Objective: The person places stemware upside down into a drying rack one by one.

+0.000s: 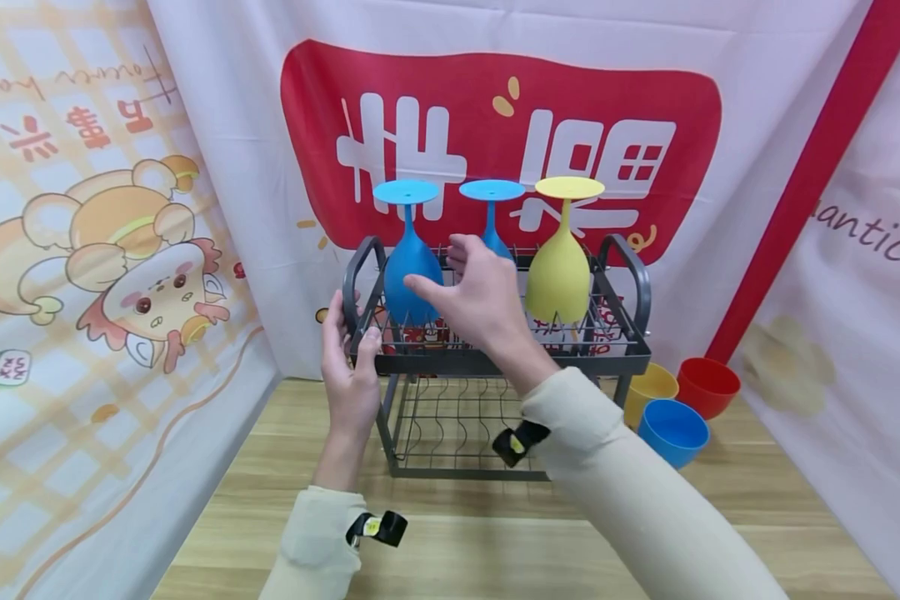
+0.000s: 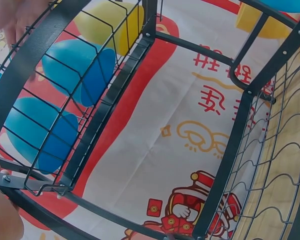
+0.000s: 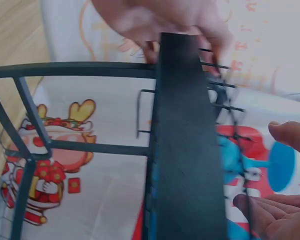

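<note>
Left of centre, head view: my left hand (image 1: pixel 351 371) grips the rack (image 1: pixel 435 364), apparently steadying it; right hand (image 1: pixel 483 292) wide near blue goblets (image 1: pixel 412 279) | left-wrist view, left: blue goblets inverted, presumably for stability | right-wrist view, right: I can't confirm contact

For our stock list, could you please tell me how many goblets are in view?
3, upside down on the rack: a blue goblet at left, a second blue goblet in the middle, partly behind the right hand, and a yellow goblet at right. None seems hidden.

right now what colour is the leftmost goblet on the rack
The goblet is blue, clearest in head view.
</note>
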{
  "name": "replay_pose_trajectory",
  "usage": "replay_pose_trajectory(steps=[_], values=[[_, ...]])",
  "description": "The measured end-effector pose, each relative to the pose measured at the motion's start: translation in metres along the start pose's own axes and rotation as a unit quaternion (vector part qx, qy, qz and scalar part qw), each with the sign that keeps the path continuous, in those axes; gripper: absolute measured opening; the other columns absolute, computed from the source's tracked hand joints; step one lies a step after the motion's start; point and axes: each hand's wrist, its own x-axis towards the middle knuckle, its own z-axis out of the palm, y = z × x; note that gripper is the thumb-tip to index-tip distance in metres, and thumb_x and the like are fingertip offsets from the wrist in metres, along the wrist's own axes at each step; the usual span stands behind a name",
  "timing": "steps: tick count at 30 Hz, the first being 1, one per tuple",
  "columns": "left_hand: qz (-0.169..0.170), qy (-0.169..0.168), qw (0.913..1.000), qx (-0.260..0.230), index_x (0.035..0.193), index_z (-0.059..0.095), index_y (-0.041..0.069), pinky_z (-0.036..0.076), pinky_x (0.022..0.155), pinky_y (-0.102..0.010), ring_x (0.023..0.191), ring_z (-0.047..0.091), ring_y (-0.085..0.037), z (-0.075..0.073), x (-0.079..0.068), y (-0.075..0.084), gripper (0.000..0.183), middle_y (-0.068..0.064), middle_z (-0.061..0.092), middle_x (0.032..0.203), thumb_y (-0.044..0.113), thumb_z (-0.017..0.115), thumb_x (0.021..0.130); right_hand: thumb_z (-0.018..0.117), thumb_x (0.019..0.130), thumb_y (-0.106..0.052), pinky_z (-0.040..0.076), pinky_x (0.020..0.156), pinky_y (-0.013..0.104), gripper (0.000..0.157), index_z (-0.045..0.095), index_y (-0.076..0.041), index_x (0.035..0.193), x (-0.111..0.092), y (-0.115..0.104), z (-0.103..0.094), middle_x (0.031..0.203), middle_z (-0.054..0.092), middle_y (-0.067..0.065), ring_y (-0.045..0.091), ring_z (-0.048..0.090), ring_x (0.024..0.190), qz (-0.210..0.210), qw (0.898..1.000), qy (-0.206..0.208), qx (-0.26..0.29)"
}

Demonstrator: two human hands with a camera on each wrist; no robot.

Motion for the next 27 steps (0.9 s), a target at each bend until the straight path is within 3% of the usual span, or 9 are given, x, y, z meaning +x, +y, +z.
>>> replay_pose_trajectory(steps=[5, 10, 19, 22, 24, 26, 27], values=[[0.004, 0.006, 1.0, 0.003, 0.165, 0.036, 0.029, 0.045, 0.121, -0.057, 0.148, 0.048, -0.021, 0.002, 0.0, -0.001, 0.061, 0.009, 0.05, 0.161, 0.017, 0.054, 0.108, 0.083, 0.092, -0.04, 0.057, 0.11, 0.038, 0.073, 0.053, -0.011, 0.152, -0.019, 0.01, -0.036, 0.151, 0.064, 0.009, 0.025, 0.066, 0.136, -0.036, 0.999, 0.014, 0.034], [0.002, 0.005, 1.0, 0.007, 0.165, 0.036, 0.029, 0.047, 0.119, -0.058, 0.148, 0.048, -0.021, 0.004, -0.001, 0.0, 0.06, 0.006, 0.049, 0.163, 0.02, 0.054, 0.108, 0.085, 0.091, -0.037, 0.06, 0.106, 0.043, 0.07, 0.056, -0.009, 0.148, -0.046, 0.031, -0.072, 0.145, 0.068, 0.01, 0.027, 0.069, 0.132, -0.088, 0.994, 0.057, -0.024], [0.0, 0.011, 0.9999, 0.011, 0.165, 0.035, 0.03, 0.046, 0.12, -0.059, 0.147, 0.048, -0.018, 0.001, -0.002, 0.0, 0.061, 0.004, 0.049, 0.163, 0.015, 0.053, 0.109, 0.086, 0.09, -0.039, 0.058, 0.104, 0.059, 0.074, 0.054, -0.013, 0.151, -0.087, 0.072, -0.12, 0.146, 0.066, 0.014, 0.038, 0.066, 0.131, -0.041, 0.988, 0.101, -0.111], [0.002, 0.008, 0.9999, 0.009, 0.165, 0.035, 0.029, 0.045, 0.121, -0.057, 0.147, 0.048, -0.017, 0.001, -0.002, -0.001, 0.061, 0.005, 0.049, 0.164, 0.016, 0.053, 0.109, 0.088, 0.088, -0.034, 0.057, 0.106, 0.031, 0.077, 0.053, -0.015, 0.153, -0.097, 0.092, -0.132, 0.146, 0.066, 0.015, 0.038, 0.065, 0.131, -0.033, 0.984, 0.127, -0.123], [0.002, 0.007, 0.9999, 0.008, 0.165, 0.035, 0.029, 0.046, 0.121, -0.057, 0.147, 0.049, -0.017, 0.002, -0.001, -0.002, 0.061, 0.004, 0.048, 0.164, 0.015, 0.053, 0.109, 0.088, 0.087, -0.031, 0.049, 0.099, 0.01, 0.079, 0.051, -0.017, 0.155, -0.103, 0.107, -0.14, 0.148, 0.065, 0.015, 0.038, 0.063, 0.131, -0.026, 0.981, 0.142, -0.127], [0.0, 0.006, 0.9999, 0.01, 0.165, 0.035, 0.03, 0.046, 0.121, -0.057, 0.147, 0.049, -0.016, 0.003, 0.0, -0.002, 0.061, 0.005, 0.048, 0.164, 0.015, 0.052, 0.109, 0.088, 0.087, -0.03, 0.035, 0.089, -0.002, 0.081, 0.048, -0.02, 0.157, -0.11, 0.124, -0.147, 0.149, 0.064, 0.014, 0.038, 0.063, 0.131, -0.009, 0.98, 0.152, -0.127], [0.001, 0.007, 0.9999, 0.01, 0.165, 0.035, 0.03, 0.046, 0.121, -0.057, 0.147, 0.049, -0.016, 0.003, 0.0, -0.002, 0.061, 0.006, 0.049, 0.164, 0.015, 0.053, 0.109, 0.088, 0.088, -0.031, 0.034, 0.088, -0.003, 0.083, 0.046, -0.02, 0.159, -0.114, 0.133, -0.15, 0.15, 0.063, 0.014, 0.039, 0.061, 0.132, 0.004, 0.98, 0.152, -0.126]])
